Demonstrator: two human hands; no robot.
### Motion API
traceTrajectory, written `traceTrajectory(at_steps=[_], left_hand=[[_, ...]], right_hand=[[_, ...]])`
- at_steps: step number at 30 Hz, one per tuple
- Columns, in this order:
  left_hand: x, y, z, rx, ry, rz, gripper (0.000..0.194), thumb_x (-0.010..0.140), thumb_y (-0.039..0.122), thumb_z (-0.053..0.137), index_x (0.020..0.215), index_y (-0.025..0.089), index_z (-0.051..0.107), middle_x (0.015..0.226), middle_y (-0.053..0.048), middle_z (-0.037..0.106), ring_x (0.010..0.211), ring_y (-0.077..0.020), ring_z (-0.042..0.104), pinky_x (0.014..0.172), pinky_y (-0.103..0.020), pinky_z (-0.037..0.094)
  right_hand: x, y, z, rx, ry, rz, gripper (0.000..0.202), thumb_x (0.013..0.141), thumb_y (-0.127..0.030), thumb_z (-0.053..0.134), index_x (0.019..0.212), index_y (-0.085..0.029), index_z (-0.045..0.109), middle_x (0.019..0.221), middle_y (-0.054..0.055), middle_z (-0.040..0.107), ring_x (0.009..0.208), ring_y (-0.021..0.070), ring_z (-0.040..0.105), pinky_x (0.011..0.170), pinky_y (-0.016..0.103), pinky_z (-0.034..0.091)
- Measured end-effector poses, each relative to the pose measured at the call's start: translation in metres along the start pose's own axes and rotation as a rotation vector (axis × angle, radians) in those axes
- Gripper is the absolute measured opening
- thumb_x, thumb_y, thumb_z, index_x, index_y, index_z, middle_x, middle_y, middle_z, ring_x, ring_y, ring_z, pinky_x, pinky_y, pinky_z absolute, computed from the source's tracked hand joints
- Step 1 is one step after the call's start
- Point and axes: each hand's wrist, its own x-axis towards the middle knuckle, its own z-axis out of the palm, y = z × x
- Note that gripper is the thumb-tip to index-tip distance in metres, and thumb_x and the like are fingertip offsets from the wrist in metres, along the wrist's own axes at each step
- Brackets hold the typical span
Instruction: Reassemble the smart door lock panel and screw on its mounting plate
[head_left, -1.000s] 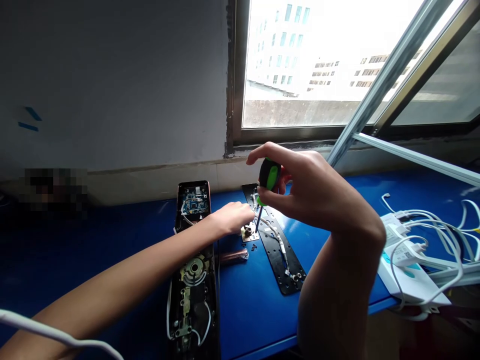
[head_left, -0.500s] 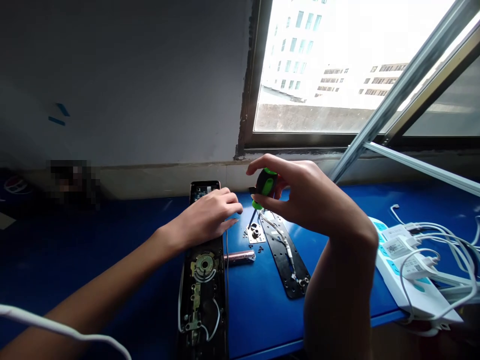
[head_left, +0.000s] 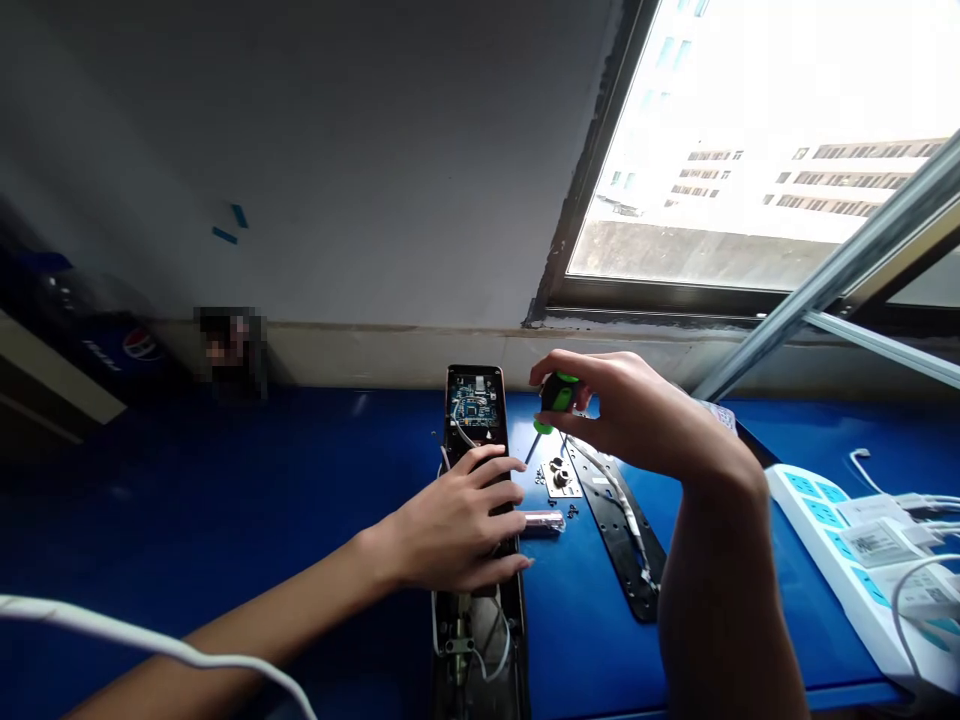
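Several centre-right screws (head_left: 573,511) could scatter if brushed by the spread left hand (head_left: 469,520) or right hand (head_left: 626,410) pinching a screwdriver (head_left: 557,395).

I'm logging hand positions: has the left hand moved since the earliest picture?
Yes: judged against the open black housing, the left hand has moved left, from beside the metal plate to over the housing.

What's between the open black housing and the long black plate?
Head view: a small metal plate, loose dark screws and a copper-coloured cylinder on the blue table; the screwdriver in the right hand slants down there.
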Motion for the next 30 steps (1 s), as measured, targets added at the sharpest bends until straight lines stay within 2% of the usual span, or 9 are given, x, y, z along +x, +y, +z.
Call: traceTrajectory(at_steps=[8,11,15,19,23,30], left_hand=[[-0.006,-0.020,-0.005,-0.064,0.014,0.027,0.044,0.096,0.057,0.066,0.117,0.020,0.077,0.106,-0.011,0.070,0.119,-0.0274,0.063,0.127,-0.058,0.036],[-0.003,-0.023,-0.006,-0.066,-0.013,0.048,0.045,0.093,0.056,0.070,0.120,0.019,0.077,0.102,-0.010,0.069,0.110,-0.0262,0.066,0.123,-0.058,0.041],[0.000,-0.029,-0.011,-0.101,-0.050,0.027,0.038,0.091,0.054,0.073,0.099,0.017,0.080,0.100,-0.009,0.069,0.105,-0.0246,0.067,0.123,-0.056,0.044],[0.004,-0.040,-0.014,-0.107,-0.081,0.016,0.036,0.091,0.053,0.074,0.092,0.017,0.080,0.100,-0.007,0.069,0.111,-0.0239,0.066,0.128,-0.054,0.038],[0.009,-0.051,-0.014,-0.123,-0.073,0.014,0.034,0.090,0.051,0.077,0.096,0.018,0.081,0.101,-0.008,0.069,0.113,-0.0237,0.065,0.130,-0.051,0.034],[0.009,-0.056,-0.011,-0.143,-0.034,0.047,0.034,0.091,0.050,0.076,0.096,0.016,0.081,0.102,-0.010,0.068,0.108,-0.0237,0.066,0.126,-0.052,0.041]], right_hand=[[0.007,-0.005,0.004,0.004,-0.051,0.012,0.023,0.091,-0.024,0.075,0.114,-0.023,0.068,0.096,0.002,0.077,0.078,0.0144,0.071,0.064,0.026,0.052],[0.008,-0.007,0.005,-0.005,-0.047,0.020,0.022,0.091,-0.022,0.074,0.113,-0.023,0.069,0.091,0.001,0.077,0.076,0.0147,0.070,0.064,0.026,0.051],[0.005,-0.009,0.003,-0.008,-0.042,0.007,0.023,0.091,-0.022,0.073,0.114,-0.023,0.069,0.092,0.001,0.077,0.077,0.0151,0.070,0.065,0.027,0.051],[0.003,-0.009,0.002,0.025,-0.037,-0.013,0.023,0.092,-0.024,0.072,0.115,-0.024,0.069,0.095,0.002,0.077,0.077,0.0145,0.070,0.064,0.026,0.051],[0.006,-0.011,0.011,0.015,-0.034,-0.018,0.017,0.091,-0.020,0.070,0.107,-0.022,0.068,0.087,0.001,0.074,0.071,0.0130,0.065,0.062,0.026,0.045],[0.009,-0.011,0.036,-0.008,-0.076,0.095,0.010,0.092,-0.020,0.066,0.101,-0.023,0.064,0.086,0.000,0.072,0.071,0.0131,0.060,0.064,0.026,0.040]])
